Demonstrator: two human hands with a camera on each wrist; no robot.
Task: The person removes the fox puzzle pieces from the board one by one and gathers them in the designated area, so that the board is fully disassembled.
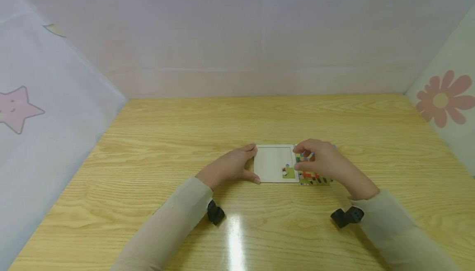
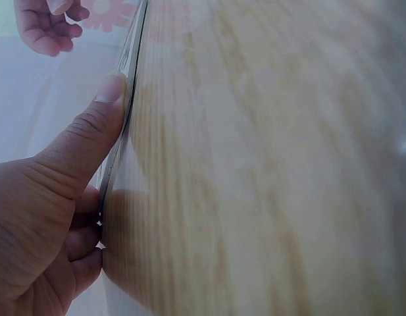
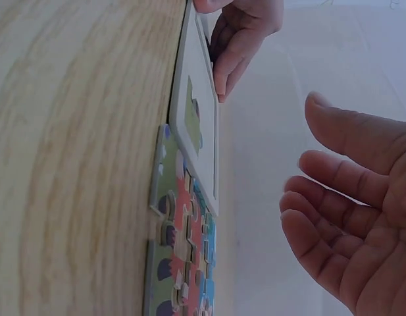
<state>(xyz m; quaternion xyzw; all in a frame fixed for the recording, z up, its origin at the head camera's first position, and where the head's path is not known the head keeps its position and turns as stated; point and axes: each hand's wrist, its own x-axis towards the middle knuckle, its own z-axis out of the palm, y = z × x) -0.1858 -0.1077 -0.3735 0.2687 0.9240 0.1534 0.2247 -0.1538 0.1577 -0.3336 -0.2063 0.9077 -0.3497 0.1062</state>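
A white puzzle tray (image 1: 271,161) lies on the table with one green jigsaw piece (image 1: 288,173) in its near right corner. My left hand (image 1: 233,164) grips the tray's left side, thumb at the near corner and fingers toward the far one. In the left wrist view the thumb (image 2: 97,125) lies along the tray's near edge. Over the tray's right edge hovers my right hand (image 1: 320,157), fingers loosely bent and nothing between them. Below it, several colourful jigsaw pieces (image 1: 313,179) lie joined beside the tray, partly hidden by that hand; the right wrist view shows one green piece (image 3: 164,171) against the tray.
The wood-grain table (image 1: 185,126) extends around the tray on all sides. A pale cloth wall (image 1: 259,48) stands behind it, with printed side walls showing a star (image 1: 18,108) and a flower (image 1: 441,100). Each wrist bears a small black camera.
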